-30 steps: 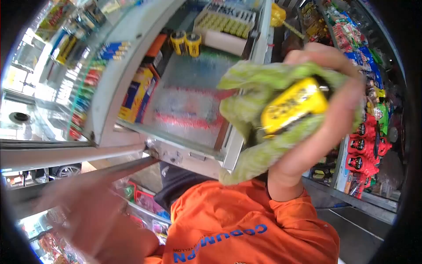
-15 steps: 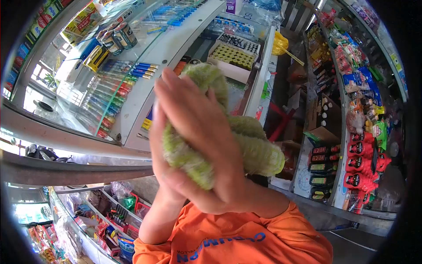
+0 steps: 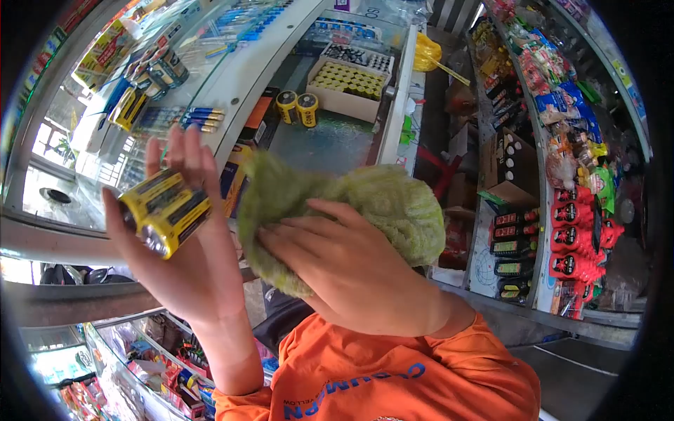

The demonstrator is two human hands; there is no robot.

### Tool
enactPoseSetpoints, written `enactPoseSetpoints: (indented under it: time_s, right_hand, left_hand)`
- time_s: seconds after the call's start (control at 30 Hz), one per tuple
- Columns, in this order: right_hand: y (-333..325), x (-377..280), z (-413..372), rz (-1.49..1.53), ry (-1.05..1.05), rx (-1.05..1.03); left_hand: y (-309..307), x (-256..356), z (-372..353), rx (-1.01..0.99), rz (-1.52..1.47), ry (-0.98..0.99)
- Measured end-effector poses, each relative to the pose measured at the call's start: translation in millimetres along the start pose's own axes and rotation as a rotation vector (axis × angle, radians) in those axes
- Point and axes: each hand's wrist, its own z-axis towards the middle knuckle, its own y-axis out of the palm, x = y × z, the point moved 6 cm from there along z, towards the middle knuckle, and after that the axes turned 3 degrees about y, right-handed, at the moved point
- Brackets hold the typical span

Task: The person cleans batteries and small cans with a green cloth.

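Observation:
Two large yellow-and-black batteries [image 3: 167, 212] lie side by side in my left hand [image 3: 200, 270], palm up, thumb against their near end and fingers stretched out beyond them. My right hand [image 3: 354, 270] is closed on a fuzzy green cloth [image 3: 400, 210], which spreads out past the fingers in front of my chest. The cloth is apart from the batteries. Beyond the cloth, two more yellow batteries [image 3: 298, 109] stand upright in the glass case.
The display case holds a white box [image 3: 349, 88] of small batteries. On the glass counter at left are pens [image 3: 203, 118] and several cans [image 3: 158, 72]. Shelves at right carry red bottles [image 3: 572, 235], snack packets and a carton [image 3: 509, 168]. A yellow bag [image 3: 426, 52] hangs beyond the case.
My hands, pressed together around the cloth before, have separated. The left moved left, showing the batteries in its palm; the right keeps the cloth, which has opened out. The standing batteries became visible.

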Motion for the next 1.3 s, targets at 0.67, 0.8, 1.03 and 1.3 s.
enactPoseSetpoints:
  time_s: [0.67, 0.8, 1.03, 1.3]
  right_hand:
    - [-68.1, 105.0, 59.5, -0.405, 0.210, 0.182]
    - [-52.8, 132.9, 68.7, -0.445, 0.351, 0.094]
    - [-40.4, 132.4, 73.6, -0.508, 0.291, 0.045]
    - [-58.7, 57.1, 148.8, -0.515, -0.192, 0.413]
  left_hand:
    - [20.1, -29.0, 5.9, -0.578, 1.679, 0.642]
    - [3.8, -45.7, -1.4, -0.691, 1.700, 0.699]
    - [-1.0, -40.9, 0.6, -0.603, 1.627, 0.686]
    - [-2.9, -43.0, -0.5, -0.592, 1.636, 0.679]
